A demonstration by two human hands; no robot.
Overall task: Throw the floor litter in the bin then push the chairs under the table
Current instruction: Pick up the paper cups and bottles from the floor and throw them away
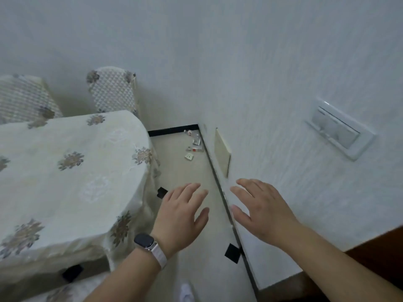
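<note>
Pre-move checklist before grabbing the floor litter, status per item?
1. Left hand free: ok, open, holds nothing.
2. Right hand free: ok, open.
3. Litter located: ok, floor corner by the wall.
4. Litter in reach: not ok, well beyond both hands.
5. Bin located: cannot tell, none in view.
6. Chairs pushed in: cannot tell, table hides the seats.
</note>
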